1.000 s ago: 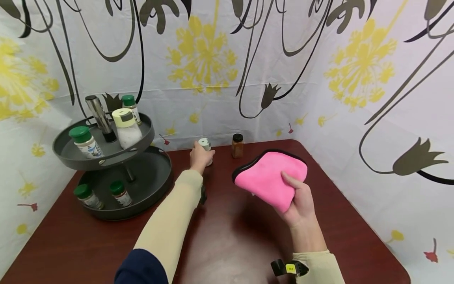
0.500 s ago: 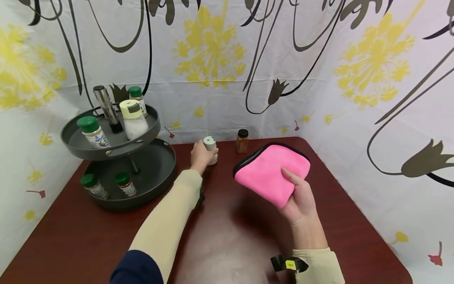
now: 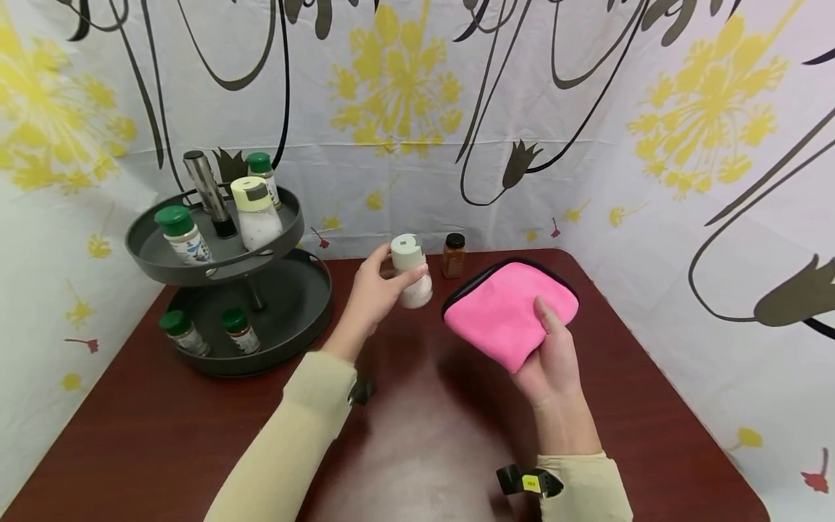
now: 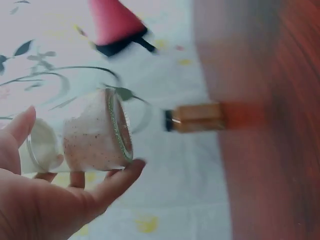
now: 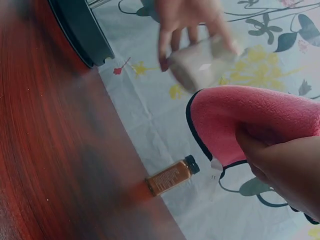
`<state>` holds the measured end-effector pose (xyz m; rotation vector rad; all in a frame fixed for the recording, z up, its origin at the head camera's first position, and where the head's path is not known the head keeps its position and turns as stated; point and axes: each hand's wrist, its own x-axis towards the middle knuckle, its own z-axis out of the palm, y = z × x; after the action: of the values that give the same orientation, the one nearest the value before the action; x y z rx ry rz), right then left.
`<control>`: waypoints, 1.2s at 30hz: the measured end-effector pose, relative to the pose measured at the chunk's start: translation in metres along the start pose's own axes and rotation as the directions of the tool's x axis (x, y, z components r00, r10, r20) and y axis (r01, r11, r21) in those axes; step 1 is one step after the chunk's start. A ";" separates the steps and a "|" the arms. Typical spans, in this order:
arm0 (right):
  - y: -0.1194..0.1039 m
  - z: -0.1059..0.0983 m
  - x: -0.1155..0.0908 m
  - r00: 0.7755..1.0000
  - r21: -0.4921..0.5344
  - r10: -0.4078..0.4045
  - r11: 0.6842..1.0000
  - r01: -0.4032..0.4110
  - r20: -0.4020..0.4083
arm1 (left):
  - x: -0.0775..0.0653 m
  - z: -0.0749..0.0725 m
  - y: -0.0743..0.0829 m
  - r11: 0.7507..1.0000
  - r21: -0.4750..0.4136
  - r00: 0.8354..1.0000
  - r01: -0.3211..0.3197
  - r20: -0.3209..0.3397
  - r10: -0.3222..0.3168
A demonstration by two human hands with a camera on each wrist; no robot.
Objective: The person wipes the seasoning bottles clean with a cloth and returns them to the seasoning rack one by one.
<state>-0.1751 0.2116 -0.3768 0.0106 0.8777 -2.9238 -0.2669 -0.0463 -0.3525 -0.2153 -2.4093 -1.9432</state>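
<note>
My left hand [image 3: 378, 286] grips a clear shaker jar [image 3: 416, 290] with a pale green-white cap, raised above the table in the head view. In the left wrist view the jar [image 4: 95, 135] lies across the fingers, and dark specks show on its glass. My right hand [image 3: 554, 362] holds a folded pink cloth [image 3: 505, 308] with black edging, thumb on top. The left wrist view blurs part of that cloth [image 4: 115, 22]; a white tag [image 5: 215, 172] hangs from it in the right wrist view.
A small black-capped bottle of orange-brown spice [image 3: 453, 257] stands at the table's back edge. On the left, a two-tier dark grey turntable rack [image 3: 287, 341] bears several green-capped spice jars, a metal cylinder [image 3: 209, 192] and a yellow-capped shaker [image 3: 257, 217]. Patterned fabric [image 3: 391, 196] hangs behind the table.
My left hand has lifted the shaker jar off the table and brought it nearer and to the right. The right hand still holds the pink cloth, almost unmoved.
</note>
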 end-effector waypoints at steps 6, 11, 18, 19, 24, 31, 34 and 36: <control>0.006 0.005 0.000 1.000 -0.032 0.022 0.999 -0.022 -0.001 | -0.051 -0.004 0.013 0.997 -0.075 1.000 -0.026 0.008 0.027; 0.010 0.009 -0.001 1.000 -0.056 0.023 0.998 -0.023 -0.002 | -0.078 -0.007 0.006 0.996 -0.086 0.998 -0.036 -0.055 0.031; 0.014 0.019 -0.005 1.000 -0.154 -0.001 0.988 -0.003 -0.028 | -0.088 -0.004 -0.003 0.999 -0.032 0.991 -0.044 -0.128 0.039; 0.016 0.021 -0.007 0.999 -0.185 -0.011 0.983 0.005 -0.033 | -0.089 -0.003 -0.003 0.999 -0.019 0.990 -0.043 -0.138 0.040; 0.030 0.041 -0.017 0.986 -0.402 -0.151 0.909 0.112 -0.067 | -0.094 0.004 -0.005 0.996 0.072 0.983 -0.060 -0.169 0.071; 0.057 0.063 -0.033 0.916 -0.822 -0.361 0.460 0.337 0.173 | -0.094 0.019 -0.007 0.970 0.210 0.971 -0.124 -0.177 0.162; 0.061 0.065 -0.033 0.838 -0.867 -0.318 0.084 0.491 0.444 | -0.095 0.024 -0.007 0.935 0.311 0.955 -0.168 -0.184 0.233; 0.061 0.069 -0.029 0.767 -0.808 -0.254 -0.159 0.567 0.589 | -0.097 0.026 -0.007 0.883 0.418 0.937 -0.212 -0.170 0.305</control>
<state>-0.1393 0.1251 -0.3520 -0.8603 3.1478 -1.6014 -0.1703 -0.0306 -0.3762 -0.2622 -2.4011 -1.2610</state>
